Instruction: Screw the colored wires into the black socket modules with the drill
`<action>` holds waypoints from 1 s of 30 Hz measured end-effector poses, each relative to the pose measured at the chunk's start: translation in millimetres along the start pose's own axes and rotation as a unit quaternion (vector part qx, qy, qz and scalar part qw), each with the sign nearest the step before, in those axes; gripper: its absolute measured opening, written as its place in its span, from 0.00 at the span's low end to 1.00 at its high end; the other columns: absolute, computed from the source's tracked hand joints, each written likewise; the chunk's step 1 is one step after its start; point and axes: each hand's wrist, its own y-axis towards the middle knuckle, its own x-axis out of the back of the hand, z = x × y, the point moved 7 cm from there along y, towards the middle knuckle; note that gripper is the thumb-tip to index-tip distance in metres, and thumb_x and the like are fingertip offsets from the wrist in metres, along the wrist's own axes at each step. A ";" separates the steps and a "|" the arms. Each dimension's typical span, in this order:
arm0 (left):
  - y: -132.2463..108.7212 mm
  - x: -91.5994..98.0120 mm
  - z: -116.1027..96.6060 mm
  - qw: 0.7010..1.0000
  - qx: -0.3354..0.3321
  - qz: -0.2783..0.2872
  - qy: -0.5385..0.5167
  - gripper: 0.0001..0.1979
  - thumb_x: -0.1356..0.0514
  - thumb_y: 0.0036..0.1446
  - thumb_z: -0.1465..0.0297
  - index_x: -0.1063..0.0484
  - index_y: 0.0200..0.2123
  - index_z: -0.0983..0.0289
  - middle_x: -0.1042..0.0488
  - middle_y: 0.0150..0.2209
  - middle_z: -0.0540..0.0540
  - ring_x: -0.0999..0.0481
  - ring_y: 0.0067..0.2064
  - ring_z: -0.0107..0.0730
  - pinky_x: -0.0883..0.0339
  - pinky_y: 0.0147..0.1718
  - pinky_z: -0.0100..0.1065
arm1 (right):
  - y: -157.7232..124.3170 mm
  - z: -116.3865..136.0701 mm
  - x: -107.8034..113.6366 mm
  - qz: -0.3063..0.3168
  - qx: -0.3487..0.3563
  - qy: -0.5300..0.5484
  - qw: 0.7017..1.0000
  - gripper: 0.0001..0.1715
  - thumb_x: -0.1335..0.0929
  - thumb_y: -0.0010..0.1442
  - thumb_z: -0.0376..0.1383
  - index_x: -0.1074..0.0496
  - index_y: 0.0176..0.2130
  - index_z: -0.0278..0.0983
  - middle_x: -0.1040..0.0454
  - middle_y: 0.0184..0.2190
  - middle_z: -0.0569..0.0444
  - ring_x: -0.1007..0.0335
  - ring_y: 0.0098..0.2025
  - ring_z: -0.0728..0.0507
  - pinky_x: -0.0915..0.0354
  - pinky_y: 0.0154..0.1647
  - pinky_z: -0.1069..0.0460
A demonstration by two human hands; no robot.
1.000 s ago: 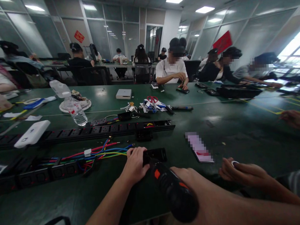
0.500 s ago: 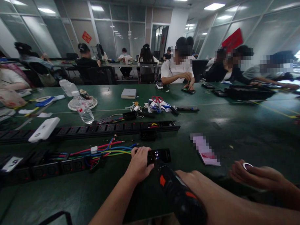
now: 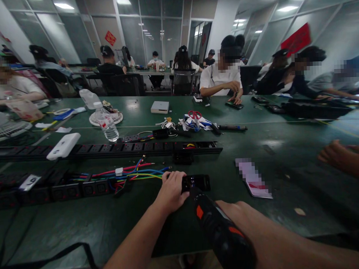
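Observation:
My left hand [image 3: 172,191] grips the left end of a small black housing [image 3: 202,182] on the green table, its fingers wrapped over the edge. In my right hand [image 3: 234,217] is a black and orange power screwdriver [image 3: 213,223], its nose pointing down into the housing. The tip and any screw there are too dark to make out. Loose coloured wires [image 3: 142,174] run from the left up to my left hand. They come out of a black power strip [image 3: 66,191] that lies to the left and bears a white label [image 3: 29,181].
A second long power strip [image 3: 133,148] lies behind, with a white box [image 3: 63,146] on it and a water bottle [image 3: 107,123] beyond. Red-handled scissors [image 3: 195,115] rest on a pile of scraps. A phone [image 3: 253,178] lies to the right, near another person's hand [image 3: 337,156].
The view has shifted slightly, so most things sit a little further right. The other person's hand at the right, with a ring-shaped thing, has drawn back. My hands keep their hold.

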 end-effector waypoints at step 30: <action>-0.9 0.5 3.2 1.000 0.020 0.000 -0.004 0.25 0.36 0.54 0.70 0.40 0.54 0.61 0.28 0.51 0.58 0.30 0.53 0.45 0.50 0.57 0.50 | 2.2 5.8 7.3 0.011 -0.002 -0.029 1.000 0.16 0.28 0.49 0.35 0.28 0.40 0.37 0.24 0.37 0.50 0.26 0.32 0.43 0.28 0.39 0.51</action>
